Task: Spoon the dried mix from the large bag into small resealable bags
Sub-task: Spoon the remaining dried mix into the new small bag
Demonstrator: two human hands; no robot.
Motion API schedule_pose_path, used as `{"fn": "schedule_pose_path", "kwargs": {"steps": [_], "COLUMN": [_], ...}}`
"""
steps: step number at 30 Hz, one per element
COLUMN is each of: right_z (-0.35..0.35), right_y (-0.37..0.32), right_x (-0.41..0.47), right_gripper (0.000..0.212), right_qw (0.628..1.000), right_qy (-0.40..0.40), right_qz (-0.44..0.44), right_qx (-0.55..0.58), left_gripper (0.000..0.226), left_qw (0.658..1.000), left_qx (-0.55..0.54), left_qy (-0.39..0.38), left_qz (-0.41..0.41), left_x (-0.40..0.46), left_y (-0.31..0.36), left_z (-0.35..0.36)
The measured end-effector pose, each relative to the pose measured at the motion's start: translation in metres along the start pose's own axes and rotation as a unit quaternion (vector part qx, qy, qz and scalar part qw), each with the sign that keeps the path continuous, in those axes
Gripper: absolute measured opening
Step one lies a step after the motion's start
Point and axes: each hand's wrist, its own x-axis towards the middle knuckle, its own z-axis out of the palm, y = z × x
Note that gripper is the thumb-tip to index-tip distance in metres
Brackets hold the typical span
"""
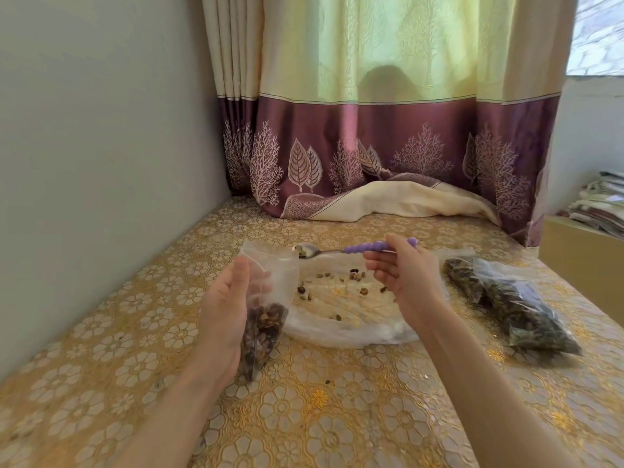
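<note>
The left hand [224,309] grips a small clear resealable plastic bag [261,327], its lower half filled with dark brown and tan dried mix, its top held open and upright above the bench [135,332], which wears a gold floral cover. The right hand [401,271] pinches the purple beaded handle of a metal spoon [332,250], whose bowl carries a few greenish pieces just beside the small bag's mouth. Between the hands lies the large clear bag [347,309], flattened, nearly emptied, with scattered seeds. A filled clear bag of dark mix [510,302] lies to the right.
</note>
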Motion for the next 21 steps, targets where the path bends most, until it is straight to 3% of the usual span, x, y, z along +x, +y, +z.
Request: {"fn": "schedule_pose_path", "kwargs": {"steps": [7,14,18,21], "right_z": [0.01,0.013,0.009,0.005], "right_y": [-0.027,-0.028,-0.027,-0.024], "right_x": [-0.013,-0.016,-0.013,-0.01], "right_gripper": [0.031,0.021,0.021,0.025], "right_qw": [0.99,0.971,0.972,0.982], "right_qy": [-0.099,-0.211,-0.206,-0.156], "right_qz": [-0.086,-0.112,-0.107,-0.083], "right_qx": [0.058,0.002,0.035,0.069], "left_gripper": [0.048,0.045,0.045,0.048], "left_qw": [1.0,0.999,0.999,0.999], "left_qx": [0.001,0.012,0.037,0.042], "left_qy": [-0.014,-0.031,-0.004,0.001], "left_qz": [-0.006,-0.005,0.014,0.028], "left_x": [0.0,0.002,0.002,0.002], "left_y": [0.0,0.0,-0.001,-0.002], "left_z": [-0.001,-0.002,-0.003,-0.003]}}
